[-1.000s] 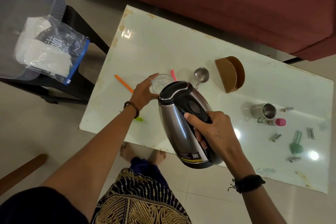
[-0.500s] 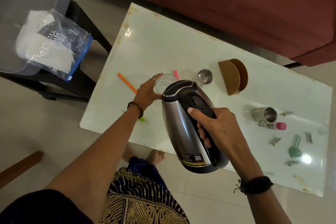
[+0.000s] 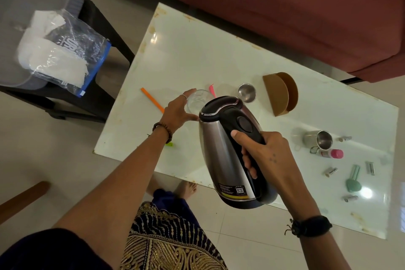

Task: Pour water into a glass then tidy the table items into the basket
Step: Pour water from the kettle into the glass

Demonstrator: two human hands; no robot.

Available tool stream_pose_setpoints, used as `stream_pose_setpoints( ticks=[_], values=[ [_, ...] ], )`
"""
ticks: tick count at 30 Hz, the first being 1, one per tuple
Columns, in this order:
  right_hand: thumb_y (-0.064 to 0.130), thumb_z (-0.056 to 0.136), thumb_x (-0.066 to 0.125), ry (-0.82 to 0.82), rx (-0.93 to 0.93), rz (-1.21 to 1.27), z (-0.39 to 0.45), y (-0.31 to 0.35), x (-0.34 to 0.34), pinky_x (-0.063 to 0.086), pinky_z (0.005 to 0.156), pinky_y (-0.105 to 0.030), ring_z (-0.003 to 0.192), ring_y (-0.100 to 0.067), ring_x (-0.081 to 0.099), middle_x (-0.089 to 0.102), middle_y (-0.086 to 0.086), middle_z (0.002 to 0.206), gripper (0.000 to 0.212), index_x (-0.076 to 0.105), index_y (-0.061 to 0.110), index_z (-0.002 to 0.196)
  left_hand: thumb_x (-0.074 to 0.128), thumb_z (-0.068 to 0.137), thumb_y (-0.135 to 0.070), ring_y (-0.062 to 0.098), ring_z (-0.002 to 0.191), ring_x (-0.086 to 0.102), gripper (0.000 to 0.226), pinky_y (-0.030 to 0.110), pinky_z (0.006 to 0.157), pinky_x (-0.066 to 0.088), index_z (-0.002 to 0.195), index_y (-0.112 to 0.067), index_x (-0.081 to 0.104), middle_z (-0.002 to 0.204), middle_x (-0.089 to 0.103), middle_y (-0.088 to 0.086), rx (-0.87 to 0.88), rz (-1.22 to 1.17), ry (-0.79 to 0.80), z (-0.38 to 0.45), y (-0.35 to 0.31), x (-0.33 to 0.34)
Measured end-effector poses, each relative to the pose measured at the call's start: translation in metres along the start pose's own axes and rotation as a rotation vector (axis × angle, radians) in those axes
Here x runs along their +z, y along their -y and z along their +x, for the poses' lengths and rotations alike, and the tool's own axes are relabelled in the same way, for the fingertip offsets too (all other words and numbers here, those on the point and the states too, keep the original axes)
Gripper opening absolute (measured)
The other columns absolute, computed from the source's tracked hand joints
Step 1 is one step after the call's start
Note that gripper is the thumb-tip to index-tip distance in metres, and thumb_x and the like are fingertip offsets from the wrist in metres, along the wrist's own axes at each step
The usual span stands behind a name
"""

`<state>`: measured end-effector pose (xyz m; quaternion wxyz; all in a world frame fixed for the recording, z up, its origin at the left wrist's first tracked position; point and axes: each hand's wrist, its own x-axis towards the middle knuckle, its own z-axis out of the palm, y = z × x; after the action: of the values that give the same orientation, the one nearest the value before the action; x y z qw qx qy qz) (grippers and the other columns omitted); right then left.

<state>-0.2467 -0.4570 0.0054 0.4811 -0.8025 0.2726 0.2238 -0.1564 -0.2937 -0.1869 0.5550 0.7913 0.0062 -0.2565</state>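
Note:
A steel electric kettle (image 3: 221,155) with a black handle hangs tilted above the white table (image 3: 188,50), its lid end close over a clear glass (image 3: 198,99). My right hand (image 3: 265,155) grips the kettle's handle. My left hand (image 3: 178,110) is wrapped around the left side of the glass, which stands on the table. The kettle's spout is hidden, so any stream of water cannot be seen. A grey plastic basket (image 3: 32,2) stands on a dark stool at the far left.
On the table lie an orange stick (image 3: 152,99), a pink stick (image 3: 212,90), a small steel bowl (image 3: 247,92), a brown holder (image 3: 281,94), a steel mug (image 3: 318,140), a pink-capped tube (image 3: 333,154), a green scoop (image 3: 352,178) and several batteries. A plastic bag (image 3: 63,55) hangs from the basket. A red sofa (image 3: 285,6) is behind.
The kettle and both hands have barely shifted against the glass; the view has drifted slightly, with the kettle still tilted over the glass.

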Motion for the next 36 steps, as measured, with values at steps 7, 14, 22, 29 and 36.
stream_pose_setpoints(
  ticks=[7, 14, 22, 29, 36],
  values=[
    [0.033, 0.087, 0.061, 0.011, 0.029, -0.003, 0.000, -0.001, -0.003, 0.042, 0.035, -0.013, 0.026, -0.006, 0.044, 0.053, 0.003, 0.034, 0.035, 0.056, 0.014, 0.058, 0.081, 0.065, -0.007, 0.028, 0.128, 0.044, 0.085, 0.046, 0.107, 0.039, 0.138, -0.011, 0.037, 0.139, 0.048, 0.009, -0.004, 0.035, 0.001, -0.001, -0.004, 0.000],
    [0.032, 0.087, 0.061, 0.011, 0.035, -0.018, 0.000, -0.003, -0.005, 0.040, 0.034, -0.012, 0.025, -0.007, 0.043, 0.052, 0.003, 0.033, 0.035, 0.055, 0.014, 0.058, 0.078, 0.066, 0.000, 0.031, 0.130, 0.042, 0.083, 0.053, 0.103, 0.040, 0.138, -0.010, 0.037, 0.141, 0.045, 0.011, -0.043, -0.050, 0.017, -0.002, -0.007, 0.000],
    [0.032, 0.088, 0.061, 0.023, 0.042, -0.034, 0.001, -0.002, -0.003, 0.040, 0.035, -0.012, 0.025, -0.007, 0.044, 0.052, 0.003, 0.033, 0.036, 0.055, 0.014, 0.057, 0.078, 0.066, 0.002, 0.031, 0.128, 0.043, 0.084, 0.052, 0.102, 0.042, 0.138, -0.010, 0.037, 0.140, 0.046, 0.010, -0.057, -0.062, 0.012, -0.002, -0.005, -0.001],
    [0.029, 0.089, 0.061, 0.045, 0.073, -0.020, 0.003, 0.005, -0.003, 0.040, 0.033, -0.012, 0.024, -0.006, 0.043, 0.051, 0.003, 0.032, 0.036, 0.054, 0.012, 0.057, 0.077, 0.066, 0.003, 0.031, 0.130, 0.042, 0.084, 0.053, 0.102, 0.041, 0.138, -0.009, 0.036, 0.140, 0.046, 0.012, -0.055, -0.061, 0.010, -0.003, -0.006, 0.000],
    [0.030, 0.089, 0.061, 0.054, 0.096, -0.015, 0.003, 0.011, -0.003, 0.037, 0.032, -0.011, 0.023, -0.006, 0.042, 0.050, 0.003, 0.031, 0.038, 0.054, 0.011, 0.057, 0.079, 0.066, -0.001, 0.030, 0.129, 0.043, 0.085, 0.050, 0.102, 0.042, 0.138, -0.012, 0.036, 0.139, 0.047, 0.010, -0.056, -0.038, 0.009, -0.002, -0.005, 0.000]
  ],
)
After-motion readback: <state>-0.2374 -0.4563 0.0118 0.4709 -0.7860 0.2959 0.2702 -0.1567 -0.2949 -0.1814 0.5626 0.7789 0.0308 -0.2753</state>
